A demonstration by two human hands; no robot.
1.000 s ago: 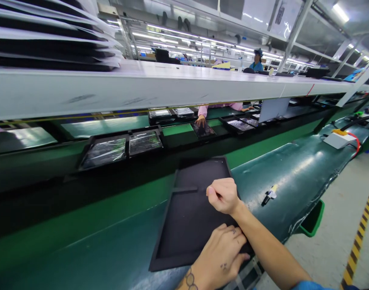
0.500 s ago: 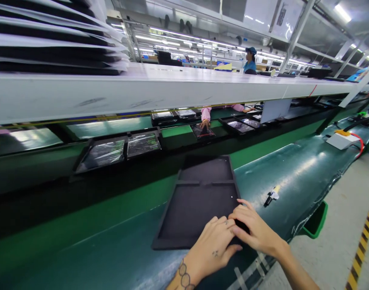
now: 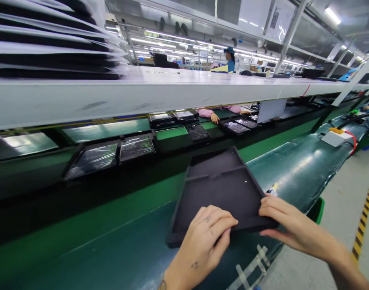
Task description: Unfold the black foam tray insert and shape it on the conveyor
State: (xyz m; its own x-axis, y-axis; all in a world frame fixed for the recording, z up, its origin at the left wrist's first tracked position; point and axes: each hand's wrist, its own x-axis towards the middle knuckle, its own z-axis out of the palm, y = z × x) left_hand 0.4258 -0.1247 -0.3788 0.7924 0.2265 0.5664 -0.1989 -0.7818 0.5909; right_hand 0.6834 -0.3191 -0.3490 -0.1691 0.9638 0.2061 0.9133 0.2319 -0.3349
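Observation:
A black two-compartment tray lies tilted over the near edge of the green bench, nothing visible in its compartments. My right hand grips its near right corner, fingers on the rim and thumb below. Over the near rim, my left hand is closed, with thumb and fingertips together; whether it pinches something small or the rim is too small to tell. Behind the tray's right side, a small black and white object is partly hidden.
Trays with film-wrapped panels sit on the line beyond. Another person's hand is near a dark panel. A white shelf crosses above, bearing a stack of black sheets. A green bin stands at right.
The tray has turned and shifted right, its right side raised. My right hand has moved right to its corner, apart from my left hand. The other person's hand has left the dark panel.

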